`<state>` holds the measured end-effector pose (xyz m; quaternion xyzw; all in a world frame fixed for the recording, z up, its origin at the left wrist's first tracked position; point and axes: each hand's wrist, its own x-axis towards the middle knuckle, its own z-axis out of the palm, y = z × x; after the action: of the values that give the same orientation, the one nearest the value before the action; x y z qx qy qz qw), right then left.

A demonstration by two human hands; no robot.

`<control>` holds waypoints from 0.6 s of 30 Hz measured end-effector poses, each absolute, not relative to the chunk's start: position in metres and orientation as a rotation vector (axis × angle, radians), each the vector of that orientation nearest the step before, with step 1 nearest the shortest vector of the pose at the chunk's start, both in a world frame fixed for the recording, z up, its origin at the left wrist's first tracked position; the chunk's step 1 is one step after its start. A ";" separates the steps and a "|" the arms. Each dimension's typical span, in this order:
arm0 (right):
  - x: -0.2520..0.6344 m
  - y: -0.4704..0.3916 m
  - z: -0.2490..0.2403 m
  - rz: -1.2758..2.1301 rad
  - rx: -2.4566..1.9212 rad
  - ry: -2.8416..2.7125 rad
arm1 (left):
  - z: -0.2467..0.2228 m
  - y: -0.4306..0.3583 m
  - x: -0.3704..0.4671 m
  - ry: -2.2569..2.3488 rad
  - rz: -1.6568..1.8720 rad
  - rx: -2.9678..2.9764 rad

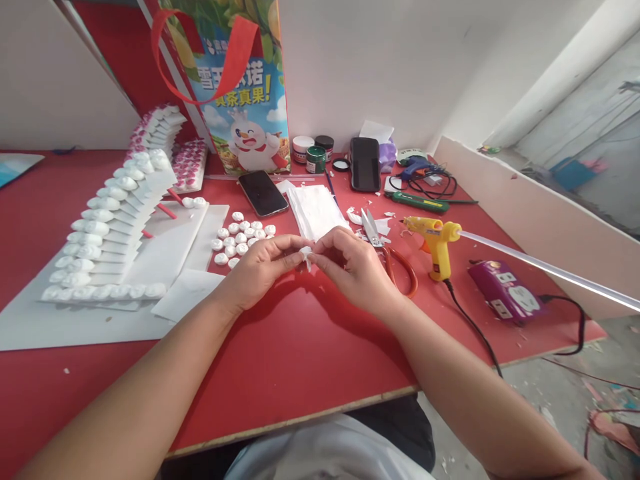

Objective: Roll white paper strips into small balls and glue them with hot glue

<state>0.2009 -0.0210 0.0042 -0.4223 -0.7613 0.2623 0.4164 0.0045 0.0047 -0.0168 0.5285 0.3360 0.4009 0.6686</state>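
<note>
Between my two hands, above the middle of the red table, is a small crumpled piece of white paper (307,253). My left hand (263,267) pinches it from the left with thumb and fingers. From the right, my right hand (350,267) pinches the same piece, fingertips almost touching those of the left. Several small white rolled rosettes (241,238) lie just left of my left hand. Beyond my fingers is a stack of white paper strips (316,210). Orange-handled scissors (400,267) lie open beside my right hand, among paper scraps.
A white stepped model (115,233) edged with rosettes stands left on a white board (30,320). Phones (263,192), paint jars (315,160) and a printed bag (240,120) are at the back. A yellow glue gun (440,247), its cord and a purple box (507,291) are right.
</note>
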 end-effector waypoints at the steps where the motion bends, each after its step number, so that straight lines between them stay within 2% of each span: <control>1: 0.200 -0.021 0.004 0.694 -1.093 -1.879 | -0.017 0.005 0.006 0.759 0.908 1.161; 7: 0.199 -0.019 0.005 1.149 -1.106 -1.524 | -0.013 0.003 0.011 0.677 0.897 0.905; 18: 0.195 -0.020 0.009 1.167 -0.970 -1.494 | -0.015 0.002 0.009 0.525 0.772 0.604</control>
<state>0.1951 -0.0201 0.0086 -0.3983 -0.6135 0.4795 0.4848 0.0093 0.0016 -0.0152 0.2866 0.2492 0.3665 0.8494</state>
